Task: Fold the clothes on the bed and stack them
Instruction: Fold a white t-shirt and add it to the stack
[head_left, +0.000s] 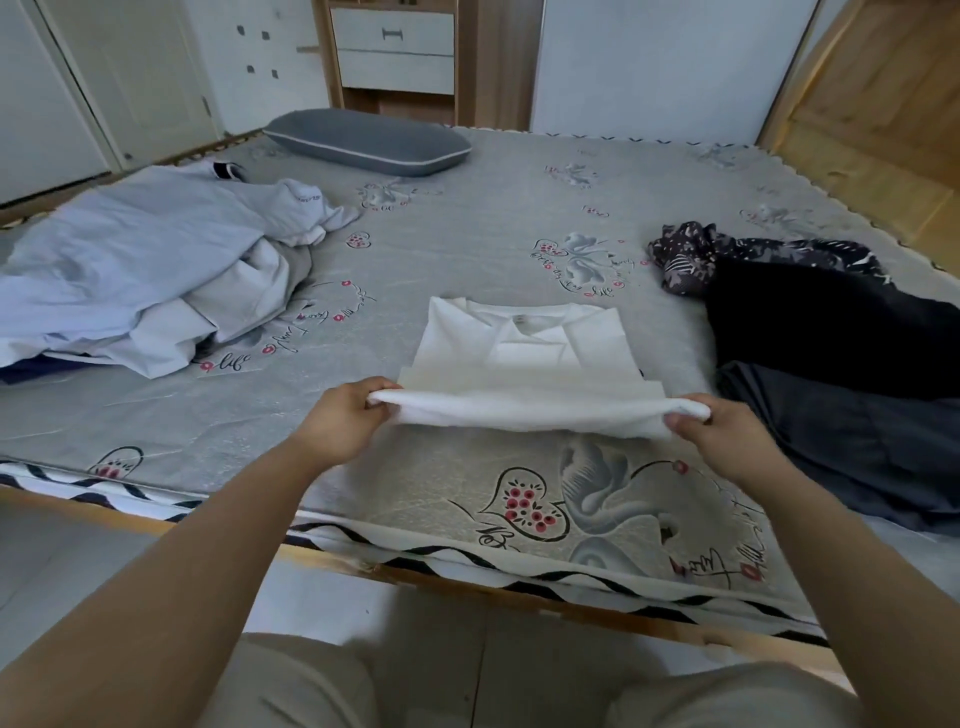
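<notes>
Two hands (345, 423) (727, 439) pinching white shirt (519, 353), bed (467, 249) print reads "life"

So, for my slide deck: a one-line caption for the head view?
Both hands, left hand and right hand, lift the white shirt hem to fold it on the bed.

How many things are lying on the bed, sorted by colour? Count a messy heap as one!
White: 1, the half-folded white cotton T-shirt held by the left hand and right hand.
Pale blue-grey: 1, the rumpled heap of light clothes.
Dark: 1, the heap of black and patterned clothes.
Grey: 1, the long grey pillow.
Total: 4
</notes>
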